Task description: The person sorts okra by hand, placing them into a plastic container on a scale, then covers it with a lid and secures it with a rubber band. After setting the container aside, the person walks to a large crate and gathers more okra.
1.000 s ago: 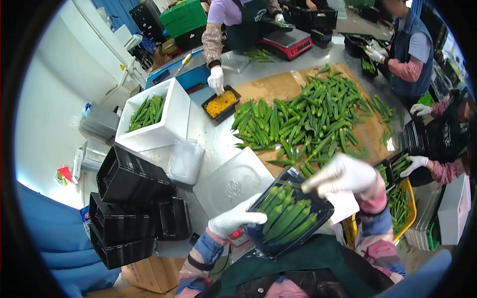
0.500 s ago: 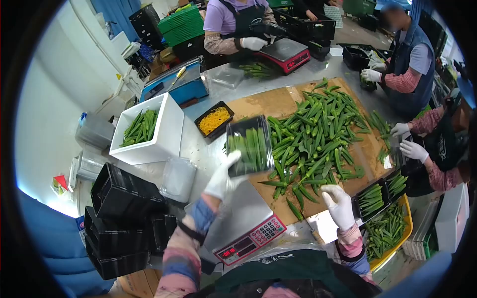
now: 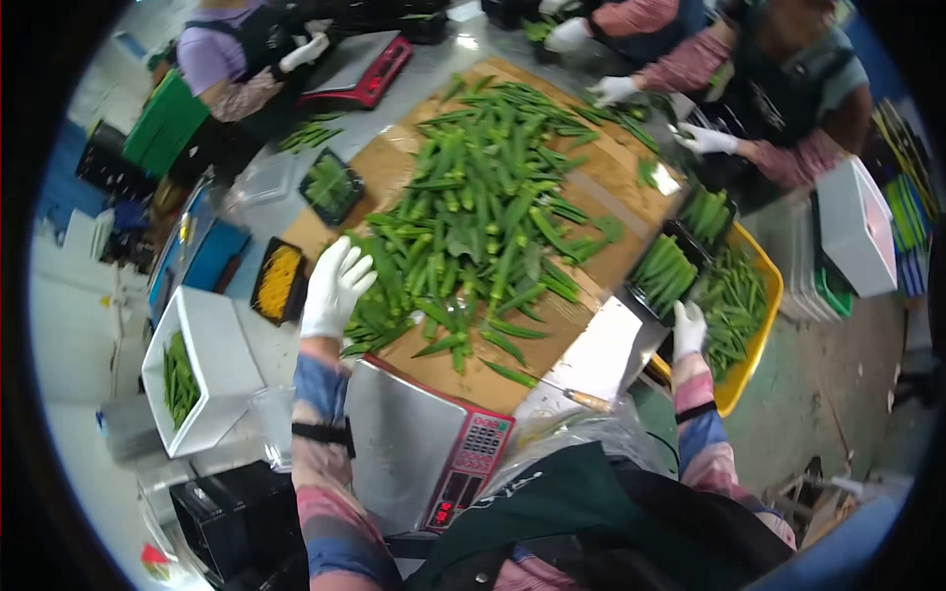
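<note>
**First observer:** Your left hand (image 3: pixel 337 279) hung over the near-left fringe of the okra heap (image 3: pixel 473 187), fingers spread, nothing held. The closed okra pack (image 3: pixel 331 187) lay beyond it, toward the counter's (image 3: pixel 379 123) far-left side; the tray of yellow strips (image 3: pixel 280 281) was beside it, on the left.

**Second observer:** And your right hand (image 3: pixel 690 330)?

**First observer:** Down at the counter's right edge, by the near end of the filled okra tray (image 3: pixel 665 271). Fingers partly bent; from this angle I could not tell whether you had hold of the rim or only touched it.

**Second observer:** How did that tray lie from your fingers?

**First observer:** Ahead and slightly left of them. Its pods ran slantwise, near-left to far-right, and the tray's own long axis was hard to read. Your right hand was much the nearer; your left was well apart, across the cardboard (image 3: pixel 606 202).

**Second observer:** Noted around you: a second okra tray (image 3: pixel 707 215) just beyond the first, the yellow basket (image 3: pixel 769 295) off the right edge, and the scale (image 3: pixel 409 438) between your forearms, nearer the left.
</note>
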A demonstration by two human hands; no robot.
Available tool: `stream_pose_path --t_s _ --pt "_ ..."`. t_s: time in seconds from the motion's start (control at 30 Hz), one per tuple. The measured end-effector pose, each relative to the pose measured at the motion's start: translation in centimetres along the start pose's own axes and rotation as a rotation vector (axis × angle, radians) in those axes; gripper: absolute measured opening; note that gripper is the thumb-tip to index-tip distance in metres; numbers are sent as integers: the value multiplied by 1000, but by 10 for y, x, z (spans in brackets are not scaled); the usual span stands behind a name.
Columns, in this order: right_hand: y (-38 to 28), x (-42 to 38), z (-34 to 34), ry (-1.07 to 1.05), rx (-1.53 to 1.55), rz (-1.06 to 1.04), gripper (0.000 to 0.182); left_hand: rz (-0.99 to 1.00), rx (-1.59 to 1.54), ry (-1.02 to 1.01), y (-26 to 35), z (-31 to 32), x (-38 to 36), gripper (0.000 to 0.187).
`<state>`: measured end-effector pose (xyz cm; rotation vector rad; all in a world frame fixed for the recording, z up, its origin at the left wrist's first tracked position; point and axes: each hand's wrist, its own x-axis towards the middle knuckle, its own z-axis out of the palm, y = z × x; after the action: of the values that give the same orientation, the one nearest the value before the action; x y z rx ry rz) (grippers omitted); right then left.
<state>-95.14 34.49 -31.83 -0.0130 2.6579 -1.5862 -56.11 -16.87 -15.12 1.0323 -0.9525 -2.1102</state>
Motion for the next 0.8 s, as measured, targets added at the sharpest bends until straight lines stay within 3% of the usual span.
stream_pose_path --t_s 0.13,0.2,0.27,0.3,0.37,0.47,0.6,0.67,0.7,0.77,0.8 --pt "-14 16 -2 -224 -35 230 33 -53 101 -62 -23 26 -71 41" --pt "-23 20 -4 -222 -120 287 29 -82 101 -61 -33 40 -106 42" --pt "15 41 -3 -277 -82 81 24 -64 160 -53 -48 42 -135 47" --pt "4 35 -6 -297 -28 115 25 -62 172 -41 -53 46 -153 47" --pt "-46 8 -18 -345 73 183 26 -62 147 -27 -65 52 -183 45" --pt "-90 -43 -15 -382 94 103 31 -57 128 66 -82 70 -227 38" --pt "-144 -125 9 -601 250 24 36 -51 54 109 -104 85 -268 44" --pt "-159 -168 28 -777 338 -111 36 -52 100 104 -111 89 -284 48" --pt "-170 -193 34 -902 387 4 38 -30 98 102 -114 89 -291 49" --pt "-181 -243 51 -1051 428 -98 43 30 162 118 -116 84 -304 52" --pt "-184 -262 53 -1189 295 -34 45 111 199 187 -115 77 -308 52"
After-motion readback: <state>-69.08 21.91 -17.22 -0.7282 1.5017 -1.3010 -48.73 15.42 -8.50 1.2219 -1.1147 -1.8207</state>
